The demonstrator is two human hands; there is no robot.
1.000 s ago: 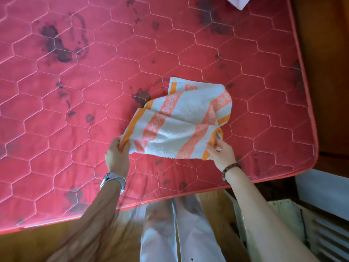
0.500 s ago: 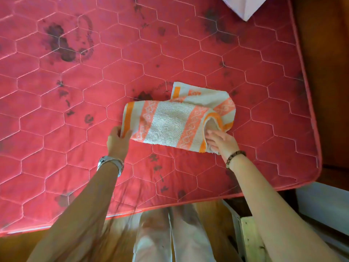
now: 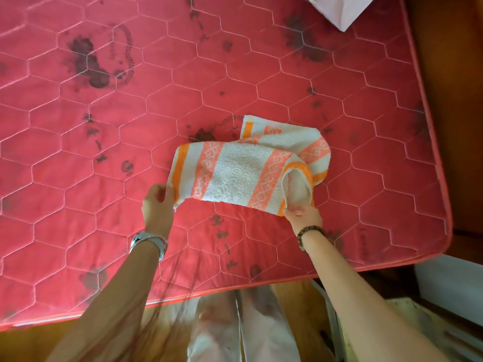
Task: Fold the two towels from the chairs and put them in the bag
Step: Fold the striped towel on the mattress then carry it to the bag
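Now, nearest the camera, the person's pale trousers (image 3: 235, 322) stand at the near edge of the red quilted mattress with hexagon stitching (image 3: 78, 152). Just beyond, the left hand (image 3: 156, 202) pinches the left short edge of the white terry towel with orange and pink stripes (image 3: 235, 176), and the right hand (image 3: 303, 214) pinches its near right corner. Half a second ago the right fingers lay in the open loop of the fold; they are now drawn back to the corner, and the towel itself has hardly shifted. It lies folded over on the mattress, closer to the right border than the left. Broad stained mattress spreads left and beyond. A pale folded cloth (image 3: 342, 11) pokes in at the far edge.
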